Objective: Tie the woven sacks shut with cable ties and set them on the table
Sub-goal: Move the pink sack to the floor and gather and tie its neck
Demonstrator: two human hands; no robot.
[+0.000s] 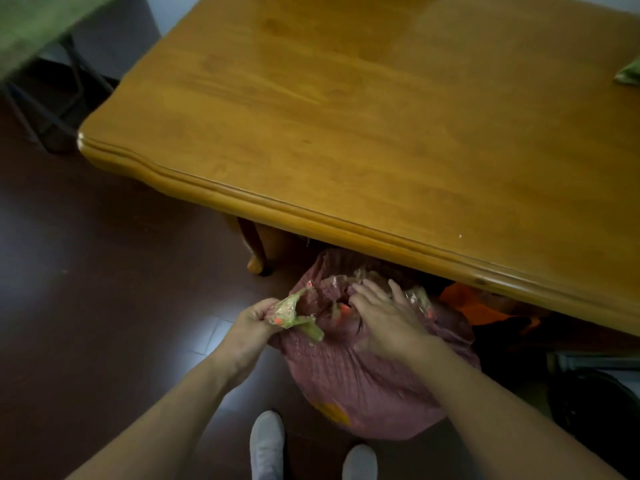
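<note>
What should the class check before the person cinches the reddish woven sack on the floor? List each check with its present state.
1. Mouth gathered: not ok; the reddish woven sack gapes open on the dark floor.
2. Left hand grip: ok; it grips a bunch of the clear greenish plastic liner.
3. Right hand grip: not ok; it rests on the mouth, fingers spread.
4. Cable tie ready: cannot tell; none in view.
5. Room on the glossy brown wooden table: ok; bare wood near the front edge.
</note>
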